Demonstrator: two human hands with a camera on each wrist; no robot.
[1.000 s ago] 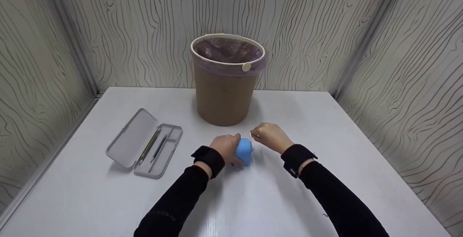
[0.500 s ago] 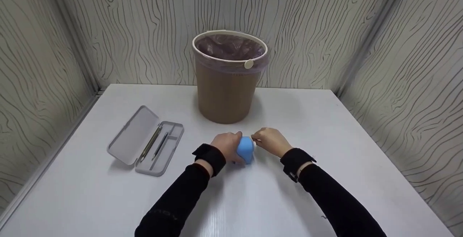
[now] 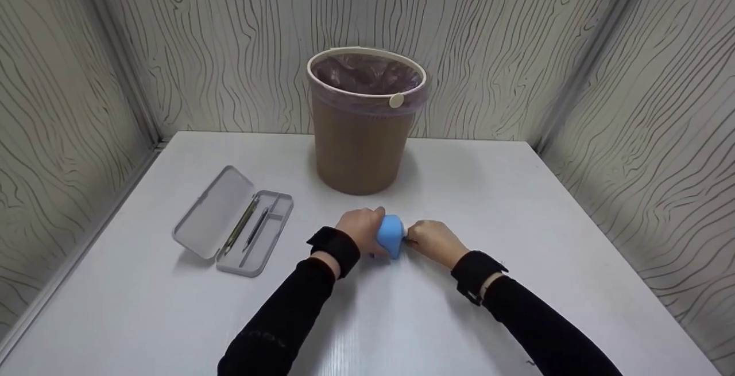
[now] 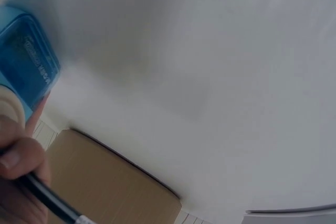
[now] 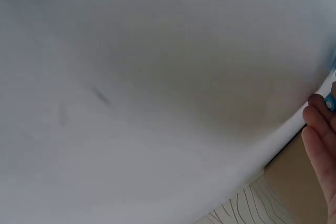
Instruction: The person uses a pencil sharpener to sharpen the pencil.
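Observation:
My left hand grips a small blue pencil sharpener from its left side, low over the table. In the left wrist view the sharpener shows a see-through blue shavings drawer and a round cream part, and fingers pinch a black pencil beside that part. How far the pencil sits inside is hidden. On the sharpener's right side, my right hand pinches the crank handle, mostly covered by its fingers. In the right wrist view a small blue piece with a white dot shows between the fingers.
A brown bin with a purple liner stands behind the hands. At the left lies an opened grey pencil case holding two slim pencils or pens. Wood-patterned panels surround the white table at back and sides.
My right hand has moved down and slightly right beside the sharpener, with the crank turning. My left hand keeps its grip on the sharpener and barely moves. The head view has shifted slightly.

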